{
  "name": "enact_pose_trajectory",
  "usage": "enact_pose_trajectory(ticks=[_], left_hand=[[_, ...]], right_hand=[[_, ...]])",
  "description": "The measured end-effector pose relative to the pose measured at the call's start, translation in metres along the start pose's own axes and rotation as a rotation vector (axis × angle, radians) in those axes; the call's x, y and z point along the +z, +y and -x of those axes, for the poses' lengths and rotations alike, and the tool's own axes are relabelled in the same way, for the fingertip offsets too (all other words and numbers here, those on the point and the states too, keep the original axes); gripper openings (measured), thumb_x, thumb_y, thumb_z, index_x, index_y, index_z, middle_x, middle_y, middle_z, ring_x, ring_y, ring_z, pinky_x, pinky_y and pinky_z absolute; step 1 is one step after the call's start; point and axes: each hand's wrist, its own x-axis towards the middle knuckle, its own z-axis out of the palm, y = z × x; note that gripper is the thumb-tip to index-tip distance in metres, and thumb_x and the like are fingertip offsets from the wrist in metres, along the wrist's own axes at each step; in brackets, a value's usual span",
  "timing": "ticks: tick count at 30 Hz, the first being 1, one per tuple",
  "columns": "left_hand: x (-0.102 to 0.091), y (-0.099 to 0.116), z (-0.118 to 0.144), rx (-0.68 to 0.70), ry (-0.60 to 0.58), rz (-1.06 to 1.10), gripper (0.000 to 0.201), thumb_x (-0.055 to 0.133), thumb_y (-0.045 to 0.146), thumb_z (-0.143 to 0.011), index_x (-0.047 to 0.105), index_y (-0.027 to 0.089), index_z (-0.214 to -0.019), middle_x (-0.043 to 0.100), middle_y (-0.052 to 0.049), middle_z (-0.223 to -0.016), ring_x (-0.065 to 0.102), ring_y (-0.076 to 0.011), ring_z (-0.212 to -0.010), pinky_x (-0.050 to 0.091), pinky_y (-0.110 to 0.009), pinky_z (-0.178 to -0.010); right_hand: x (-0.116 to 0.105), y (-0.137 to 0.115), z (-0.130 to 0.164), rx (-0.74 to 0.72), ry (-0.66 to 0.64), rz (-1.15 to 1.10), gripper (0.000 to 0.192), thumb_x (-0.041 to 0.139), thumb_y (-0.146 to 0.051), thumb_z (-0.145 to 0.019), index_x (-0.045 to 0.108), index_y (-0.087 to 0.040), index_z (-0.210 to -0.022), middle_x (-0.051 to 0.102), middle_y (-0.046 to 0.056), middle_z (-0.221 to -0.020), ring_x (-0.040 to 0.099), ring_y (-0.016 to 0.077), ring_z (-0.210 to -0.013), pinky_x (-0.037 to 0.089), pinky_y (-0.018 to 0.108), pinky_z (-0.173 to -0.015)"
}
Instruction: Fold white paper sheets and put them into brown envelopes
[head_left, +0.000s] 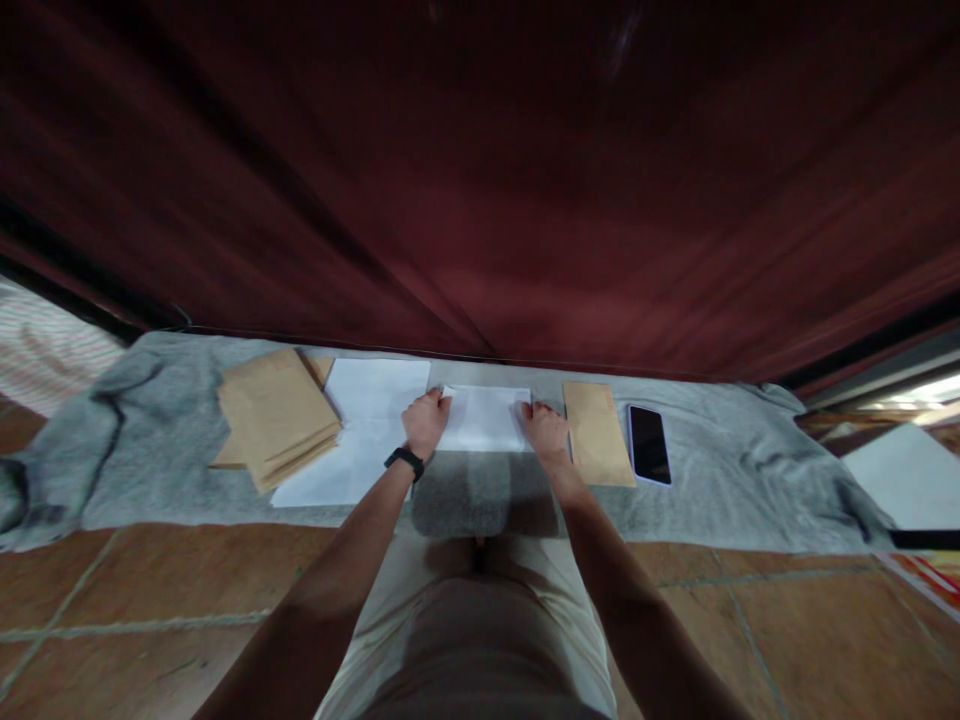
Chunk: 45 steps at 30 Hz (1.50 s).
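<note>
A folded sheet of white paper (486, 420) lies on the grey cloth in front of me. My left hand (426, 420), with a dark band on its wrist, is closed on the left edge of this paper. At the opposite edge, my right hand (545, 428) has its fingers curled round the paper, the thumb along the side. Just right of that hand is a single brown envelope (598, 435). White sheets (375, 440) spread out beside my left hand, partly under a stack of brown envelopes (281, 410).
A phone (649, 444) with a dark screen rests right of the single envelope. The grey cloth (735, 470) covers a narrow surface along a dark red panel (510, 230). Tiled floor (187, 580) shows below. A white flat thing (907, 475) is at far right.
</note>
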Motion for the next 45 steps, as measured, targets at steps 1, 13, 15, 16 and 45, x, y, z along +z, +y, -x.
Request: enact_pose_trajectory(ticks=[1, 13, 15, 16, 45], left_hand=[[0.000, 0.000, 0.000, 0.000, 0.000, 0.001, 0.037, 0.041, 0.044, -0.103, 0.067, 0.021, -0.116, 0.076, -0.014, -0.108, 0.072, -0.0285, -0.103, 0.050, -0.036, -0.085], [0.007, 0.000, -0.005, -0.018, 0.023, -0.001, 0.041, 0.038, 0.047, -0.104, 0.067, 0.021, -0.118, 0.077, -0.015, -0.104, 0.072, -0.0292, -0.103, 0.050, -0.036, -0.086], [0.009, 0.000, -0.005, -0.021, 0.028, -0.003, 0.041, 0.038, 0.046, -0.104, 0.067, 0.021, -0.119, 0.076, -0.015, -0.105, 0.072, -0.0292, -0.103, 0.050, -0.036, -0.086], [0.009, 0.000, -0.005, -0.022, 0.030, -0.004, 0.041, 0.038, 0.046, -0.104, 0.067, 0.021, -0.119, 0.077, -0.015, -0.104, 0.072, -0.0293, -0.103, 0.050, -0.036, -0.086], [0.010, 0.001, -0.005, 0.027, 0.019, -0.017, 0.045, 0.034, 0.043, -0.106, 0.060, 0.018, -0.133, 0.076, -0.018, -0.109, 0.072, -0.0300, -0.107, 0.049, -0.036, -0.087]], right_hand=[[0.000, 0.000, 0.000, -0.002, 0.000, 0.001, 0.042, 0.046, -0.042, -0.106, 0.076, -0.013, -0.102, 0.078, 0.019, -0.096, 0.077, 0.0254, -0.089, 0.055, 0.032, -0.079], [0.002, -0.001, -0.003, 0.006, 0.012, 0.006, 0.045, 0.044, -0.043, -0.106, 0.077, -0.011, -0.100, 0.078, 0.020, -0.093, 0.077, 0.0270, -0.088, 0.056, 0.034, -0.079], [0.003, -0.001, -0.003, 0.006, 0.012, 0.006, 0.045, 0.045, -0.043, -0.106, 0.077, -0.012, -0.100, 0.078, 0.020, -0.093, 0.077, 0.0271, -0.088, 0.056, 0.035, -0.079], [0.003, -0.001, -0.004, 0.007, 0.013, 0.006, 0.045, 0.045, -0.043, -0.106, 0.077, -0.012, -0.099, 0.078, 0.020, -0.094, 0.077, 0.0271, -0.088, 0.056, 0.035, -0.079], [0.030, -0.026, 0.047, -0.426, 0.199, -0.220, 0.049, 0.039, -0.031, -0.107, 0.048, -0.013, -0.151, 0.046, 0.016, -0.158, 0.040, 0.0292, -0.147, 0.033, 0.048, -0.119]])
